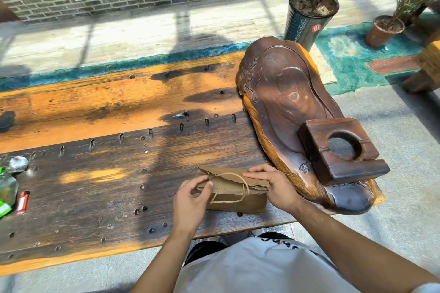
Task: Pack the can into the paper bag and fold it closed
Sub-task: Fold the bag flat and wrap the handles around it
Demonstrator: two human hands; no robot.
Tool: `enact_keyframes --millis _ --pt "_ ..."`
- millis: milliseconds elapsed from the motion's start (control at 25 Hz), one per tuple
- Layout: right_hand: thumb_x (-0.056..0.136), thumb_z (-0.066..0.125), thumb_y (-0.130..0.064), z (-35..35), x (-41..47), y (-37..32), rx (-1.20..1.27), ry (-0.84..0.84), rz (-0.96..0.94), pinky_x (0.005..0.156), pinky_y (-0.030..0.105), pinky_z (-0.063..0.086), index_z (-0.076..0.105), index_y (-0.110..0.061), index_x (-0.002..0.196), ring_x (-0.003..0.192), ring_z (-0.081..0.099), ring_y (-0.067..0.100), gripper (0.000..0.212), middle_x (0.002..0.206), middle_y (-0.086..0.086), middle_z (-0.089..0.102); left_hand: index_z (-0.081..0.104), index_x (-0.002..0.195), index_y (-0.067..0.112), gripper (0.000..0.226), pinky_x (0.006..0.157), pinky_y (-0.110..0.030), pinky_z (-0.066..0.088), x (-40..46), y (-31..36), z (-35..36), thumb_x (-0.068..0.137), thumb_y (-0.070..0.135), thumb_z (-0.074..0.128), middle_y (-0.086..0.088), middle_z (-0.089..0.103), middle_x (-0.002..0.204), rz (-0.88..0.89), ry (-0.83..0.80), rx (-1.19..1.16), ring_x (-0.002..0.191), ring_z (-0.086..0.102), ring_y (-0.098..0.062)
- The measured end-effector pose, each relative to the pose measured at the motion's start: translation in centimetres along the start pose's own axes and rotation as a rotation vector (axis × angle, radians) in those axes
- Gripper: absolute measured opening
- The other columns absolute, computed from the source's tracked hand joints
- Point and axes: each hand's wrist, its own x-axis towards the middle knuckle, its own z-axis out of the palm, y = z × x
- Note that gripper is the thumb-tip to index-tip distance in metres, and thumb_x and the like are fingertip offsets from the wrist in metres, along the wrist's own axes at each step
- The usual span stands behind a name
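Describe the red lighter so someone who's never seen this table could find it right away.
Start at the long dark wooden table and follow it to its far left end, away from the paper bag. Beside the green and clear plastic packaging lies the red lighter. It is the only small red thing there, with a white label on its side.

Obstacle: carved wooden slab (292,112), close beside the right hand (273,185). Open tabletop (100,185) left of the left hand (190,202); a lighter (23,202) far off.
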Motion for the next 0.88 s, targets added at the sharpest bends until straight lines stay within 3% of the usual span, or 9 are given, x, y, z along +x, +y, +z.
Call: enact_keyframes --millis 200,400,520,640,800,880 --pt "0.079 0.07 0.015 0.1 0.0 0.1 0.02 0.006 -0.008 0.11 0.034 0.043 0.072 -0.043 0.116 0.12 0.056 0.007 0.069 0.122 -0.016 0.06 0.077 0.1 0.031 0.014 0.089 -0.051 0.059 0.4 -0.8 0.4 0.092 0.023 0.068 0.007 0.065 0.106 -0.024 -0.044 -0.021 0.098 0.067 -0.012" --pt "0.081 0.076 0.003 -0.4 -0.1 -1.2 0.117 -0.005 -0.011 0.109 0.028 0.042 0.075 -0.033 0.112 0.118 0.059 0.006 0.048 0.121 -0.007 0.062 0.08 0.089 0.03 0.016 0.086 -0.054 0.059 0.4 -0.4 0.2 0.094 0.027 0.065 -0.001 0.066 0.108 -0.059 -0.074 -0.095 0.097 0.067 -0.014" --pt "0.08 0.077 0.003 -1.1 -0.3 -1.3 0.118 -0.037 -0.033 0.109 0.024 0.041 0.076 -0.028 0.113 0.12 0.058 0.006 0.045 0.124 -0.003 0.061 0.069 0.093 0.011 0.034 0.071 -0.052 0.063 0.9 0.2 -0.3 0.099 0.041 0.055 -0.013 0.063 0.11 -0.312 -0.032 -0.38 0.092 0.062 -0.021" --pt "0.076 0.077 0.008 -1.4 -0.4 -0.8 0.05 -0.073 -0.064 0.11 0.021 0.037 0.075 -0.037 0.113 0.125 0.053 0.003 0.058 0.129 -0.008 0.058 0.055 0.123 0.008 0.054 0.063 -0.048 0.063 1.9 0.0 -1.1 0.091 0.051 0.064 -0.013 0.064 0.115 -0.556 -0.143 -0.547 0.097 0.066 -0.028" --pt "0.073 0.073 0.016 -1.4 -0.5 -0.1 -0.007 -0.075 -0.03 0.112 0.021 0.034 0.073 -0.044 0.114 0.13 0.047 0.003 0.073 0.133 -0.012 0.051 0.049 0.137 0.001 0.051 0.055 -0.041 0.063 2.1 0.5 -1.6 0.09 0.005 0.068 -0.02 0.074 0.093 -0.621 -0.272 -0.571 0.07 0.075 -0.035" --pt "0.076 0.077 0.005 -1.4 -0.8 -0.2 -0.007 -0.045 -0.006 0.113 0.025 0.033 0.073 -0.04 0.115 0.132 0.045 0.007 0.059 0.134 -0.008 0.046 0.052 0.133 0.012 0.05 0.059 -0.043 0.064 2.2 0.1 -1.8 0.089 -0.01 0.062 -0.021 0.075 0.089 -0.611 -0.298 -0.64 0.07 0.074 -0.036"
